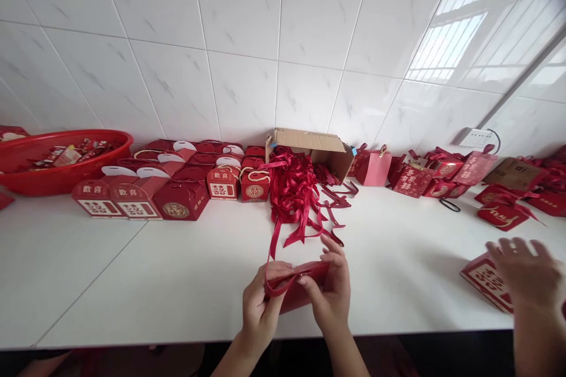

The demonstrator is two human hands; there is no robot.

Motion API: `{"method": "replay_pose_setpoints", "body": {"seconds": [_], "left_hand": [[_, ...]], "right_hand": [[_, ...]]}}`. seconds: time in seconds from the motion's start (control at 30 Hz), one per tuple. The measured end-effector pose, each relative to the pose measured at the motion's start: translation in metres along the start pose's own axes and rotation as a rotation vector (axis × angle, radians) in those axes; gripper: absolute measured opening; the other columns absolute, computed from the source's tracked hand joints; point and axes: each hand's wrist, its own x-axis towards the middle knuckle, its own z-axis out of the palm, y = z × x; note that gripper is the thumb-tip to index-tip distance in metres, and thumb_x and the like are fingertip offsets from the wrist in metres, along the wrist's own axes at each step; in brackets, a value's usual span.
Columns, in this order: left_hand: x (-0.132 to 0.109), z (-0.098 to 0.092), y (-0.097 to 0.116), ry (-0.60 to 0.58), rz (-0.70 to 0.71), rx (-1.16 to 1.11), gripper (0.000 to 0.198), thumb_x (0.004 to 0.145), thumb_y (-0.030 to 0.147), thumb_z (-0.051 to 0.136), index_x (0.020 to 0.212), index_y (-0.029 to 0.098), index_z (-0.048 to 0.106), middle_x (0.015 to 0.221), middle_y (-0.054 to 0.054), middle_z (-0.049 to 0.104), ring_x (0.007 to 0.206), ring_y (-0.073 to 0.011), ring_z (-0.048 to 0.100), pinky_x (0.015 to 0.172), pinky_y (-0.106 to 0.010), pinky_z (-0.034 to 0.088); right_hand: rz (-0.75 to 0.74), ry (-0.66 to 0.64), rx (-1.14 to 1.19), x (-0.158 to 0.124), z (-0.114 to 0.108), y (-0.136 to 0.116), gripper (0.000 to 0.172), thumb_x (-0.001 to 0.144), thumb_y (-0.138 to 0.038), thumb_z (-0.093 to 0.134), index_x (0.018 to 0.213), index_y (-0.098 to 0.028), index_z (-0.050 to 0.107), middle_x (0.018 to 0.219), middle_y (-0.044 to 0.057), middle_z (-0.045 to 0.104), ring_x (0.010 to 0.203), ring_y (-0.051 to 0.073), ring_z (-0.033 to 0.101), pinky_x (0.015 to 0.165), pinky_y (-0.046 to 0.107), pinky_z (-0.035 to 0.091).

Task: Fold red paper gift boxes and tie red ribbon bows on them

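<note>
A small red gift box is between my two hands, just above the front edge of the white table. My left hand is closed on its left side, where a red ribbon loops up past the fingers. My right hand pinches the right side with the thumb pressed on the upper edge; the index finger is raised. Both thumbs rest close together at the box's top. Its underside and what lies within are hidden. Beyond my hands spreads a heap of loose red ribbons.
A cardboard box lies open behind the ribbons. Rows of red gift boxes and a red basin stand at left. More boxes and bags are at right, where another person's hand rests over a box.
</note>
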Motion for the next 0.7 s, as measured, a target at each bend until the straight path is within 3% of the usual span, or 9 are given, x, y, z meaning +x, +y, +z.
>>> {"method": "replay_pose_setpoints", "body": {"seconds": [0.1,0.2,0.27,0.37,0.43,0.5,0.6,0.7], "left_hand": [[0.001,-0.003,0.004,-0.034,0.035,-0.010,0.025,0.089,0.010,0.050,0.107,0.023,0.062,0.103,-0.005,0.066,0.101,-0.0177,0.063,0.090,-0.029,0.050],[0.005,-0.011,0.015,-0.137,-0.023,-0.074,0.022,0.091,0.017,0.050,0.109,0.021,0.061,0.110,-0.009,0.064,0.110,-0.0226,0.059,0.094,-0.034,0.048],[0.009,-0.018,0.024,-0.159,-0.164,-0.165,0.027,0.092,0.026,0.049,0.118,0.021,0.055,0.116,-0.011,0.062,0.117,-0.0268,0.056,0.097,-0.040,0.046],[0.012,-0.031,0.037,0.018,-0.382,-0.285,0.040,0.094,0.032,0.045,0.133,0.027,0.037,0.110,-0.008,0.066,0.114,-0.0255,0.058,0.096,-0.043,0.046],[0.015,-0.040,0.044,0.076,-0.433,-0.226,0.037,0.093,0.029,0.050,0.129,0.027,0.042,0.106,-0.006,0.068,0.109,-0.0236,0.061,0.096,-0.040,0.046],[0.018,-0.049,0.051,-0.015,-0.447,-0.108,0.029,0.089,0.029,0.057,0.117,0.023,0.056,0.111,-0.008,0.067,0.108,-0.0241,0.061,0.096,-0.036,0.045],[0.024,-0.058,0.060,-0.194,-0.524,-0.091,0.027,0.090,0.033,0.052,0.108,0.019,0.066,0.115,-0.010,0.067,0.109,-0.0258,0.060,0.094,-0.033,0.046],[0.031,-0.059,0.070,-0.217,-0.607,-0.140,0.034,0.093,0.039,0.045,0.105,0.017,0.068,0.108,-0.010,0.070,0.107,-0.0261,0.062,0.092,-0.033,0.048]], "right_hand": [[0.102,-0.092,0.155,0.001,0.001,0.002,0.027,0.080,-0.032,0.070,0.099,-0.022,0.054,0.095,0.006,0.062,0.089,0.021,0.062,0.075,0.035,0.052],[0.070,-0.100,0.213,0.003,-0.001,-0.001,0.022,0.079,-0.031,0.072,0.083,-0.022,0.052,0.075,-0.001,0.057,0.067,0.014,0.057,0.060,0.026,0.049],[0.015,-0.079,0.179,0.006,-0.005,-0.004,0.023,0.079,-0.030,0.072,0.083,-0.022,0.051,0.076,0.000,0.057,0.068,0.014,0.056,0.061,0.025,0.048],[-0.055,-0.077,0.101,0.011,-0.012,-0.011,0.022,0.080,-0.027,0.071,0.084,-0.022,0.051,0.077,0.001,0.057,0.071,0.015,0.056,0.062,0.026,0.048],[-0.102,-0.102,0.067,0.012,-0.016,-0.015,0.021,0.080,-0.025,0.071,0.086,-0.022,0.051,0.078,0.002,0.057,0.071,0.016,0.056,0.062,0.028,0.047],[-0.157,-0.133,0.038,0.013,-0.018,-0.020,0.021,0.080,-0.024,0.071,0.087,-0.022,0.051,0.079,0.003,0.057,0.071,0.017,0.056,0.061,0.030,0.047],[-0.253,-0.180,-0.014,0.014,-0.018,-0.028,0.020,0.081,-0.023,0.070,0.087,-0.021,0.051,0.077,0.003,0.057,0.070,0.017,0.055,0.061,0.031,0.045],[-0.349,-0.224,-0.077,0.013,-0.016,-0.036,0.020,0.082,-0.023,0.069,0.085,-0.021,0.049,0.074,0.002,0.058,0.067,0.017,0.054,0.061,0.032,0.042]]}}
